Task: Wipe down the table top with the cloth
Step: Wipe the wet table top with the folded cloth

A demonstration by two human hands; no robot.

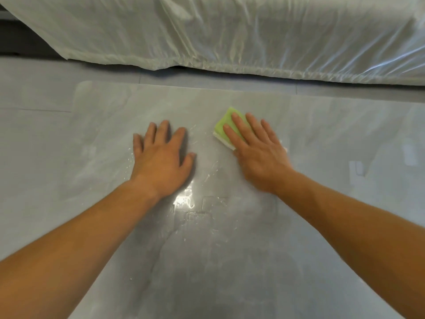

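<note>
Right grip (257, 153) flat, fingers straight, pressing green cloth (225, 118) on wet counter (207, 249). Left grip (161, 157) flat, spread, holding nothing.

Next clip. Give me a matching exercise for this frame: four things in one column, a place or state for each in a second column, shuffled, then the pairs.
1. left hand
2. right hand
3. cloth
4. plastic sheet

A. green, partly under a hand
B. white, crinkled, beyond the far edge
C. flat on the bare table top
D. pressing down on the cloth

Pairs: 1-C, 2-D, 3-A, 4-B
</note>
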